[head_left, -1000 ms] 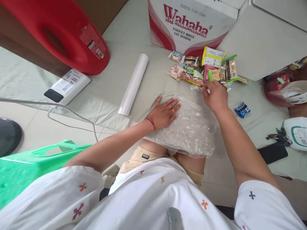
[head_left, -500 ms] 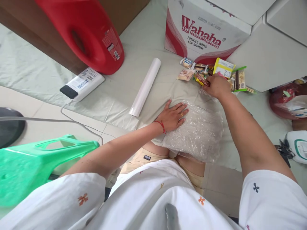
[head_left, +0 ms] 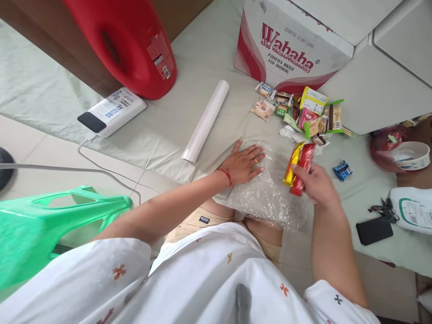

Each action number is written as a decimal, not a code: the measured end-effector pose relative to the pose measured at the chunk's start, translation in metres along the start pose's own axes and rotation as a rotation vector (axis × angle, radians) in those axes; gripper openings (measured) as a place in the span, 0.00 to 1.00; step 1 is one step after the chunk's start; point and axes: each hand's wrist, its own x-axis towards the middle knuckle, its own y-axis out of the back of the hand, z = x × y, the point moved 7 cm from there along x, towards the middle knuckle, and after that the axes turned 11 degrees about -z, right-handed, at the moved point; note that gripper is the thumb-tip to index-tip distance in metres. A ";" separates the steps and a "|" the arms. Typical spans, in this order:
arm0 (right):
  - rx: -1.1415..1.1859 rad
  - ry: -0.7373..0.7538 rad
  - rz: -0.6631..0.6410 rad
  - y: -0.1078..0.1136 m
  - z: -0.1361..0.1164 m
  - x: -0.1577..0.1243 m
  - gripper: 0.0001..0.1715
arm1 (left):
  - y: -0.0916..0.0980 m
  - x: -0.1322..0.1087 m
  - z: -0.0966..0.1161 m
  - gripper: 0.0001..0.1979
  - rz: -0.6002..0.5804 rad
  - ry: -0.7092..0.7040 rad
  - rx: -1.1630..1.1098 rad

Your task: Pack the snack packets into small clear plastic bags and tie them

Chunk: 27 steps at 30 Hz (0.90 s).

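Observation:
My left hand (head_left: 243, 163) lies flat, fingers spread, on the left part of a clear plastic bag (head_left: 273, 195) at the front edge of the cloth-covered surface. Over the bag's right side, my right hand (head_left: 315, 181) grips snack packets (head_left: 301, 167), one red and one yellow, between thumb and fingers. Beyond it sits a loose pile of small wrapped snacks (head_left: 313, 114) in several colours. A small blue packet (head_left: 343, 171) rests apart, to the right of my right hand.
A white roll (head_left: 205, 121) lies left of the bag. Behind the snacks stands a Wahaha carton (head_left: 286, 49). At left are a red jug (head_left: 135, 49), a white power bank (head_left: 113, 112) and a green stool (head_left: 64, 220). A black phone (head_left: 374, 230) and keys (head_left: 384, 209) lie right.
My right hand has drawn back from the snack pile toward me, bringing the red and yellow packets over the bag. My left hand has stayed on the bag. The view has shifted slightly.

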 end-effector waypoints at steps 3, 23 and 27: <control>-0.105 -0.034 -0.063 -0.044 0.030 -0.017 0.24 | -0.001 0.001 0.000 0.30 -0.009 0.004 0.021; -0.691 0.019 0.210 -0.002 0.006 -0.003 0.24 | -0.007 0.003 -0.001 0.31 -0.017 0.007 0.056; -1.012 0.157 0.326 0.021 -0.051 0.062 0.19 | -0.007 0.004 -0.001 0.31 -0.026 0.017 0.072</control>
